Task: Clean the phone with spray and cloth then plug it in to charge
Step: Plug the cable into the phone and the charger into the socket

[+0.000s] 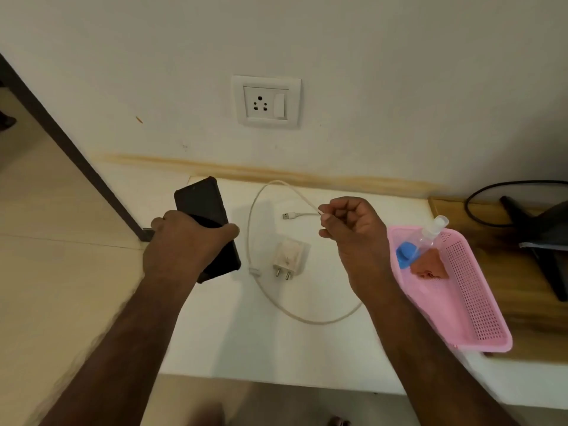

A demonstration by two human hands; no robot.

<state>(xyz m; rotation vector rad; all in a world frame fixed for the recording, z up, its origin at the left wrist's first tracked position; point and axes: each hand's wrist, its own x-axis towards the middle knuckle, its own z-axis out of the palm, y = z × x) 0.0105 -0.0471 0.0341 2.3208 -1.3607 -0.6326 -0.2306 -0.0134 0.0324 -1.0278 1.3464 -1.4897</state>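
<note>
My left hand (pixel 184 244) grips a black phone (pixel 201 204) across its middle, held above the left part of the white table (pixel 276 348). My right hand (pixel 353 229) pinches the small end of a white charging cable (pixel 258 290) between thumb and fingers. The cable loops over the table, and its USB plug (pixel 289 215) lies loose beside the hand. A white wall adapter (pixel 289 256) lies flat with its pins toward me. A clear spray bottle (pixel 430 233) and a reddish cloth (pixel 428 267) rest in a pink basket (pixel 479 318).
A white wall socket with a switch (pixel 266 101) is on the wall above the table. A wooden surface (pixel 522 287) to the right carries a black monitor stand (pixel 547 241) and a black cord. A dark door frame (pixel 76 155) runs along the left.
</note>
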